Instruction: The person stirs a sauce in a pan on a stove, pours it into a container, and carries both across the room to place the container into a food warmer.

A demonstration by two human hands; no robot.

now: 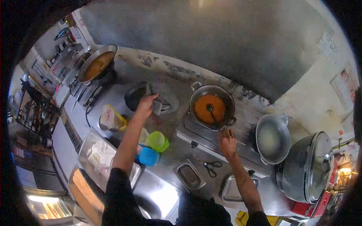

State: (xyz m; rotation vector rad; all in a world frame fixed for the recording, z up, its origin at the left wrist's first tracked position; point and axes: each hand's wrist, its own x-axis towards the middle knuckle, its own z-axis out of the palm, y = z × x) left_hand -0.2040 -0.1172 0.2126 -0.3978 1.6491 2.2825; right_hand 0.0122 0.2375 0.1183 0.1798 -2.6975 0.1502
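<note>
My left hand [146,105] is closed at the edge of a clear plastic bag or wrap [166,103], beside a dark round pan [135,97]; what exactly its fingers grip is too small to make out. Just below the wok of orange sauce [210,108] on the stove [192,128] is my right hand [227,141], its fingers bent together near the handle of a dark ladle [211,110] that rests in the sauce. Whether those fingers touch the handle is unclear.
A pan with pale liquid [269,138] and a large lidded pot [307,167] stand at right. Scissors [212,168], metal trays [189,175], green [157,141] and blue containers [149,156], and an oil bottle [112,118] lie nearer. Another wok [98,64] stands far left.
</note>
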